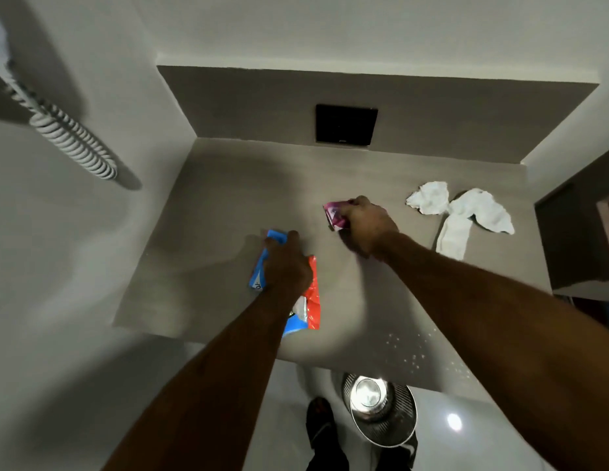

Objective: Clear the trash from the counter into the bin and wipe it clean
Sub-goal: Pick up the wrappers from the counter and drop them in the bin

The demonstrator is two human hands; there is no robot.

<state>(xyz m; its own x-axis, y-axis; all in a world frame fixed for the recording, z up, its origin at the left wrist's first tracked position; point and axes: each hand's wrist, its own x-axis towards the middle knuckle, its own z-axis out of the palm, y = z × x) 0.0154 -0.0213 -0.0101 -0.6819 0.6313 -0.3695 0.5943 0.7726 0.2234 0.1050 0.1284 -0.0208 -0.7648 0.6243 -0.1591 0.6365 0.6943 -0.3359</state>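
Observation:
On the grey counter (228, 185) my left hand (287, 266) closes over a blue and red wrapper (311, 294) near the front edge. The wrapper's blue end sticks out past my fingers and its red end trails toward me. Further back and to the right, my right hand (367, 226) grips a crumpled pink wrapper (334, 214). A white cloth (462, 212) lies spread on the counter's right side, untouched. Below the counter edge stands a shiny metal bin (381, 409) with a round lid, on the floor by my foot.
A black square panel (346, 124) is set in the back wall above the counter. A coiled white hose (68, 137) hangs on the left wall. A dark cabinet (575, 232) borders the counter on the right. White specks (415, 355) dot the counter's front right corner.

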